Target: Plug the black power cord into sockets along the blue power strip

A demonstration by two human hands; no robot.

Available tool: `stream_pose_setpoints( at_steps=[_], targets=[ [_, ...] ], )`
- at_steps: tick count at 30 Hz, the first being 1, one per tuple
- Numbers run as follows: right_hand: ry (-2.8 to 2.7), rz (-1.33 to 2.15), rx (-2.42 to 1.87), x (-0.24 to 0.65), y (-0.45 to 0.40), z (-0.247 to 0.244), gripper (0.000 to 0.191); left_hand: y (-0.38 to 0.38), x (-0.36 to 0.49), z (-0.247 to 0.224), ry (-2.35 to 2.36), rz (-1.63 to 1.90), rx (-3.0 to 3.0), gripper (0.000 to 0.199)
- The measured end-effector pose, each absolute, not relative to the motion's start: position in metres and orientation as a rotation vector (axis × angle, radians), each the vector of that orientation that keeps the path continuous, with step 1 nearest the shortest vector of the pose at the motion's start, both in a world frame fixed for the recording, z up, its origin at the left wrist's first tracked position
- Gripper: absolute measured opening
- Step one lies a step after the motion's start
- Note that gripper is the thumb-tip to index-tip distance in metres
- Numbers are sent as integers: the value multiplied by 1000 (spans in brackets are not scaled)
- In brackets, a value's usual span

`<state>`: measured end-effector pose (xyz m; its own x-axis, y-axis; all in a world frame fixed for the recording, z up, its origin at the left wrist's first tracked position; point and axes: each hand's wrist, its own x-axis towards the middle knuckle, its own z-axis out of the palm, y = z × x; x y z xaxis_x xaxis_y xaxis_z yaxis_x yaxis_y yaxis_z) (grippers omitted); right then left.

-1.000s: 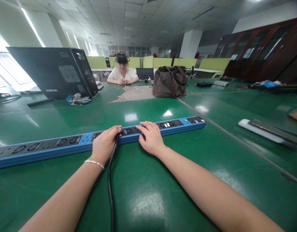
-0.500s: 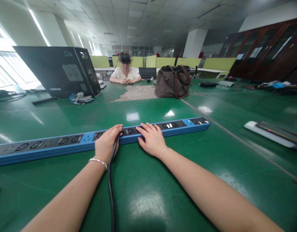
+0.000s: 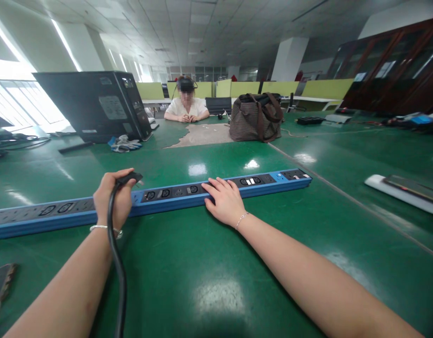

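A long blue power strip (image 3: 174, 203) with black and blue socket sections lies across the green table. My left hand (image 3: 114, 197) grips a black power plug (image 3: 131, 178), raised over the strip left of its middle, with the metal prongs pointing right. From the plug a thick black cord (image 3: 118, 267) hangs down past my wrist to the bottom edge. My right hand (image 3: 224, 199) rests on the strip right of its middle, fingers spread over the sockets. It holds nothing.
Across the table (image 3: 188, 281) a person (image 3: 187, 105) sits with hands together. A black computer case (image 3: 93, 105), work gloves (image 3: 125, 143) and a brown bag (image 3: 255, 117) stand or lie at the back. A phone-like object (image 3: 3, 281) is at the left; a white-edged device (image 3: 401, 192) lies right.
My left hand has lifted away from the socket near the strip's middle and moved left with the plug, whose prongs now show. My right hand stays on the strip. The view has shifted slightly.
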<state>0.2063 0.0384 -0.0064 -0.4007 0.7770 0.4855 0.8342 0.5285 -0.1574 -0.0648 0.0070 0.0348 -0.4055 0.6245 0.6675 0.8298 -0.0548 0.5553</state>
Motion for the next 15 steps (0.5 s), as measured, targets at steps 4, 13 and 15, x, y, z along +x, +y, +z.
stream_pose_setpoints(
  at_steps=[4,13,15],
  targets=[
    [-2263,-144,-1301,206,39,-7,43,4,-89,42,-2207,-1149,-1649,30],
    [-2254,-147,-1288,206,40,-8,42,0,-102,44,-2238,-894,-1771,35],
    [-2252,-145,-1289,206,40,-8,43,0,-104,43,-2213,-900,-1769,34]
  ],
)
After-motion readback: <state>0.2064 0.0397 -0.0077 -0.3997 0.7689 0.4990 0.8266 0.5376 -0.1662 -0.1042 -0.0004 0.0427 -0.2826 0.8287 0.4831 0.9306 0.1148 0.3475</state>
